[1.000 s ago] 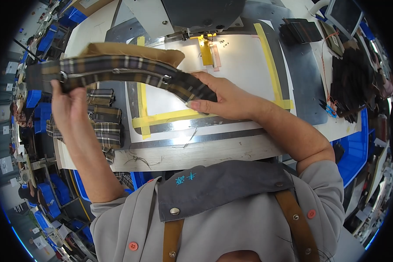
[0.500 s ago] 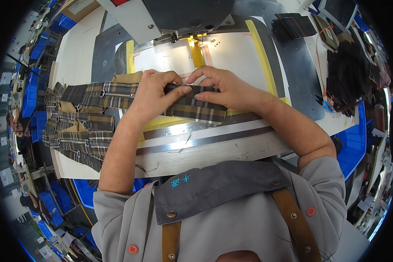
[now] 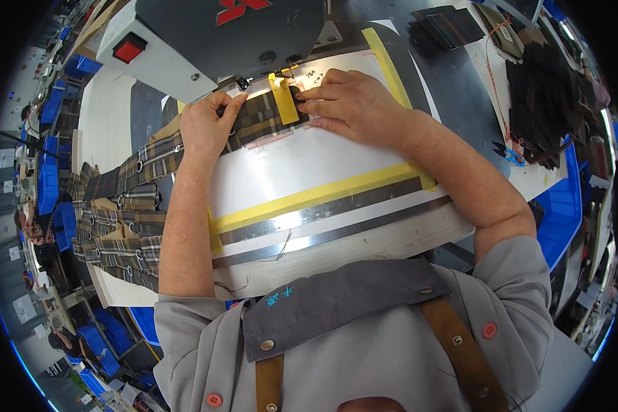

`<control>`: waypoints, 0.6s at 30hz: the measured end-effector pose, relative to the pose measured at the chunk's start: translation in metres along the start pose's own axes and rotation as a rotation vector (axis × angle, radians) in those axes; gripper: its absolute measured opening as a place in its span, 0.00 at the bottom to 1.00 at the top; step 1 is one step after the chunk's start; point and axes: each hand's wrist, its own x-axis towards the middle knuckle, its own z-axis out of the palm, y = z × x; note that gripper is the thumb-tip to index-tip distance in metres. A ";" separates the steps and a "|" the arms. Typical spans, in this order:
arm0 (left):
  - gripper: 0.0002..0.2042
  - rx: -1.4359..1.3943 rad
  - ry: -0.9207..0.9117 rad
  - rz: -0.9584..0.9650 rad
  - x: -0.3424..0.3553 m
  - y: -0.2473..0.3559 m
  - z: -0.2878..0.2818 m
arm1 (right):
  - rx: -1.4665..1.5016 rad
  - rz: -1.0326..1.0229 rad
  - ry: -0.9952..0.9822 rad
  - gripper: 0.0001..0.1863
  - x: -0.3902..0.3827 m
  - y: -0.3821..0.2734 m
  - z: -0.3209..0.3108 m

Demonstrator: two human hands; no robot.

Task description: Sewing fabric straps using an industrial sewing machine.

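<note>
A plaid fabric strip point(image 3: 255, 117) in brown, black and white lies across the white work plate point(image 3: 309, 165), below the sewing machine head point(image 3: 226, 38). A yellow tab point(image 3: 284, 103) hanging from the machine covers part of it. My left hand point(image 3: 209, 127) pinches the strip's upper edge, left of the tab, with thumb against index finger. To the right of the tab, my right hand point(image 3: 357, 110) lies with fingers stretched over the strip's end. From under my left hand, plaid pieces point(image 3: 113, 230) with metal rings trail to the left edge of the table.
Yellow tape point(image 3: 316, 196) borders the plate. At the back right are a stack of dark fabric pieces point(image 3: 446, 29), a dark bundle point(image 3: 546, 110) and blue-handled thread snips point(image 3: 511, 155). A blue bin point(image 3: 563, 206) hangs at the table's right. Loose threads lie at the front edge.
Both hands have moved away from me, carrying the strip under the yellow tab. They have spread apart to either side of it, and my right fingers have straightened. The view has shifted.
</note>
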 end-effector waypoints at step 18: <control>0.13 -0.032 0.078 0.083 0.001 -0.003 0.002 | -0.078 0.001 -0.011 0.16 0.001 0.001 0.003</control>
